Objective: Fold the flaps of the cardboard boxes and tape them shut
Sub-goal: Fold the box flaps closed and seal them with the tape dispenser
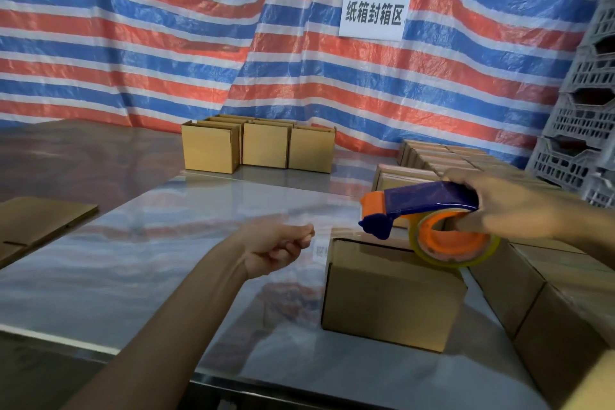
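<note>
A small cardboard box [392, 296] stands on the shiny metal table [166, 263] with its top flaps folded down. My right hand [506, 206] grips a blue and orange tape dispenser [429, 210] just above the box's top, its roll of clear tape [456, 243] against the box's back right corner. My left hand [276, 246] hovers left of the box, thumb and fingers pinched together; a clear strip of tape seems to run from it to the dispenser, but it is hard to see.
Three open boxes [259, 146] stand at the table's far side. Closed boxes [545, 280] line the right edge. Flat cardboard [36, 226] lies at left. Grey crates [585, 110] are stacked at far right. A striped tarp with a paper sign [374, 12] hangs behind.
</note>
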